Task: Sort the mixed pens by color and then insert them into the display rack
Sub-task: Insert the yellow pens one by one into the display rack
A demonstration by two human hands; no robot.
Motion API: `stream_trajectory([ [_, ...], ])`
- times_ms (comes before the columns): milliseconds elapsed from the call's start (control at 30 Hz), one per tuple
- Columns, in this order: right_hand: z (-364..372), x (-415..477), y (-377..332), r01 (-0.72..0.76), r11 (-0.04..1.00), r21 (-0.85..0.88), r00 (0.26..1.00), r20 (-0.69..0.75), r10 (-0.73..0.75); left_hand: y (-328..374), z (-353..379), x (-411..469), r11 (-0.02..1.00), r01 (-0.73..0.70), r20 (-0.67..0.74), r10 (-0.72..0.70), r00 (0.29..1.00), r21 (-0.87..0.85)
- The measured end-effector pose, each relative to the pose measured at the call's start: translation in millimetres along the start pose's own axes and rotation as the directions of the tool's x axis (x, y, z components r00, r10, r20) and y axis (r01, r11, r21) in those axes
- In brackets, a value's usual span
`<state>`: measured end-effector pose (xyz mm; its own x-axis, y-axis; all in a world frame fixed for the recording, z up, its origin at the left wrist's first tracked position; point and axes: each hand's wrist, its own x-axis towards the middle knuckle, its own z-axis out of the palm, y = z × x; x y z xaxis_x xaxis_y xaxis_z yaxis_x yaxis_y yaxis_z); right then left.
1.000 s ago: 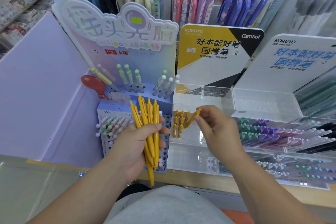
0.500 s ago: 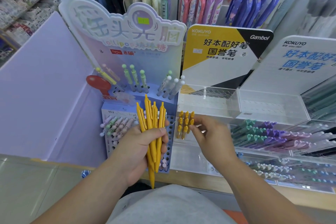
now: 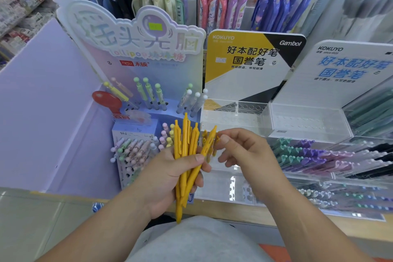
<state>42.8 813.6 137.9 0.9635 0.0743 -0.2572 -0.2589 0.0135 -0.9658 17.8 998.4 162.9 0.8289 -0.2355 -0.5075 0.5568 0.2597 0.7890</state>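
Note:
My left hand [image 3: 168,172] grips a bundle of several yellow pens [image 3: 185,151], tips pointing up, in front of the displays. My right hand [image 3: 248,155] is just right of the bundle, thumb and forefinger pinching the upper end of the rightmost yellow pen [image 3: 209,141], which leans out toward it. Behind that pen, a few yellow pens [image 3: 204,134] stand in the left front holes of the clear acrylic rack [image 3: 234,117], partly hidden by the bundle and my fingers. The rack's upper tier of holes holds nothing.
To the left stands a blue lollipop-pen display [image 3: 136,155] with pastel pens. Green, purple and black pens [image 3: 308,155] lie in clear trays to the right. Yellow [image 3: 251,57] and white [image 3: 344,70] Kokuyo signboards rise behind the rack. A wooden shelf edge [image 3: 212,208] runs below.
My right hand set a yellow pen into the rack's front left holes, let go, then came back to the bundle and took hold of another pen. My left hand stayed put.

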Motion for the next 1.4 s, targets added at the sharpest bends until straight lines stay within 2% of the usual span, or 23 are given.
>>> stream_trajectory([
  [100,1,-4,-8,-0.027,0.995,0.094,0.997,0.076,0.02,-2,6,1,0.999,-0.009,0.039,0.008,0.999,0.035],
  [300,-5,-9,-7,-0.015,0.991,0.131,0.998,0.063,0.007,-4,10,3,0.998,0.003,0.011,-0.004,1.0,0.068],
  [400,-11,-7,-14,-0.038,0.957,0.287,0.999,0.012,0.036,-4,11,6,0.999,0.017,-0.065,-0.015,0.998,0.036],
  [467,-21,-2,-21,0.007,0.943,0.334,0.997,-0.069,0.017,-6,9,9,1.0,0.015,-0.154,-0.014,0.988,0.008],
  [567,-39,5,-29,0.127,0.966,0.225,0.98,-0.176,-0.088,-8,4,10,1.0,0.008,-0.203,-0.013,0.979,-0.025],
  [667,-44,7,-28,0.214,0.977,0.007,0.947,-0.247,-0.206,-11,0,8,0.999,0.028,-0.205,-0.034,0.978,-0.031],
  [867,-30,10,7,0.227,0.92,-0.321,0.95,-0.136,-0.282,-13,-4,6,0.996,0.033,-0.233,-0.051,0.971,-0.082],
  [1167,-17,13,32,0.291,0.835,-0.467,0.94,-0.024,-0.341,-12,-12,11,0.982,0.077,-0.181,-0.108,0.977,-0.169],
  [1267,-15,12,36,0.307,0.814,-0.493,0.936,0.004,-0.351,-12,-13,11,0.983,0.064,-0.176,-0.095,0.98,-0.174],
  [1400,-11,15,44,0.333,0.732,-0.594,0.922,0.044,-0.384,-10,-13,12,0.988,0.038,-0.188,-0.066,0.98,-0.151],
])
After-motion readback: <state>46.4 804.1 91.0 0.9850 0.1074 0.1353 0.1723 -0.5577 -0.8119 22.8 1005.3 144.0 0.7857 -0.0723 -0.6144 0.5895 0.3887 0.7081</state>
